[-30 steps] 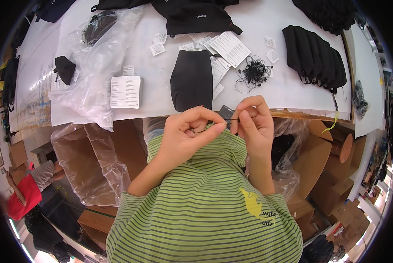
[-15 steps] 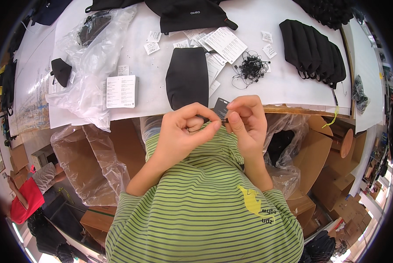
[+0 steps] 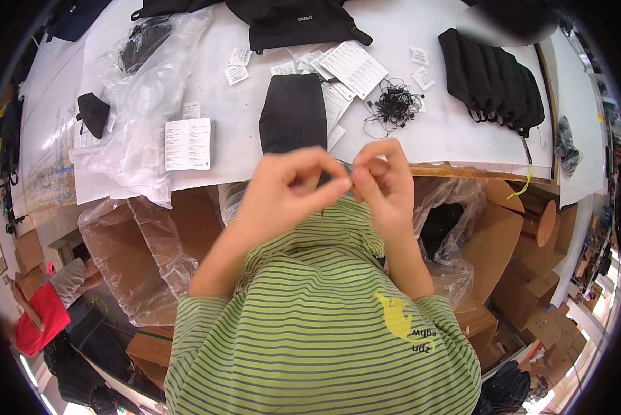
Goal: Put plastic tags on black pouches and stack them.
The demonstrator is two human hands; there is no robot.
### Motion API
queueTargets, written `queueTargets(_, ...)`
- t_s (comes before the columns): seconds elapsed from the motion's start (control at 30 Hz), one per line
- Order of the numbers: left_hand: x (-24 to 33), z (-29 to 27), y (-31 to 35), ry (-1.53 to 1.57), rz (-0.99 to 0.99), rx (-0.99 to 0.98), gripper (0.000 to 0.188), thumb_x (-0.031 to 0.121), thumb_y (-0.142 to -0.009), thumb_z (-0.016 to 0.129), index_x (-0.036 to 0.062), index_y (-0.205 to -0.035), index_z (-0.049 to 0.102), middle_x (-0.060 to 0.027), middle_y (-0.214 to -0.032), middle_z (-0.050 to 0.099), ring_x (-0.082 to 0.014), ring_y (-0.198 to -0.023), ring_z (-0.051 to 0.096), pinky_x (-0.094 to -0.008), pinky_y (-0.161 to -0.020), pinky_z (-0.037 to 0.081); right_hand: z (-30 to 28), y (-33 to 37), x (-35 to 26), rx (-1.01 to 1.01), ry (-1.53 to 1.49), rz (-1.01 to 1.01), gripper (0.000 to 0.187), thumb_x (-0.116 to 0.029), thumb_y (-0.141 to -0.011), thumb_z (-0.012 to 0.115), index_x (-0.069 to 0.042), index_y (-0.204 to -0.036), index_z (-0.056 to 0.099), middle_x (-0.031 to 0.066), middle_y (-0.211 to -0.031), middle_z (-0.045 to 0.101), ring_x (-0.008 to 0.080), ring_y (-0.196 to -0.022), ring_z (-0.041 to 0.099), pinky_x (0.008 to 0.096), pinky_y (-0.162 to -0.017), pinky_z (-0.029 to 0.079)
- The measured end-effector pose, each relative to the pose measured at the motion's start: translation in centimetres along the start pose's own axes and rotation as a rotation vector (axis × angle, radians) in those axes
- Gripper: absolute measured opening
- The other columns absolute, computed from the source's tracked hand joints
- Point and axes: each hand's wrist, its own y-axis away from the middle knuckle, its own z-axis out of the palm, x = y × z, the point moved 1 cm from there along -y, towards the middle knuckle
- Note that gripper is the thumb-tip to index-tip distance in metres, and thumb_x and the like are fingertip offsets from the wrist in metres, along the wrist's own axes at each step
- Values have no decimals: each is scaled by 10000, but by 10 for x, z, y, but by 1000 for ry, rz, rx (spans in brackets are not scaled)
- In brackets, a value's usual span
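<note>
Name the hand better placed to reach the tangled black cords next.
Likely the right hand: the tangled black cords lie just beyond it; the left hand is farther, near the black pouch.

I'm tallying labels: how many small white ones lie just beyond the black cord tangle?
2: the farther label and the nearer label, both left of the row of black fabric pieces. Others may be hidden under the black cord tangle.
</note>
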Motion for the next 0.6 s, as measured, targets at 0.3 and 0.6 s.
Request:
queueTargets(0.3,-50,-37,-97,-850,411,-338,401,-111,-744,455,101,-1040,623,-34,-1059,609,-237,-1137,467,-368,-992,339,-15,-5,-7,97,-372,147,129,-77,-940,536,-69,-1022,437,-10,-685,491,52,-545,388,187,-507,272)
queueTargets(0.6,-34,-72,-36,-928,423,-5,292,43,-700,702,79,-964,581,-36,-955,596,-244,-1014,498,-381,-916,352,-47,0,4,151,-210,102,82,-120,-952,522,-55,-1002,519,-40,-675,485,37,-552,376,183,-500,247)
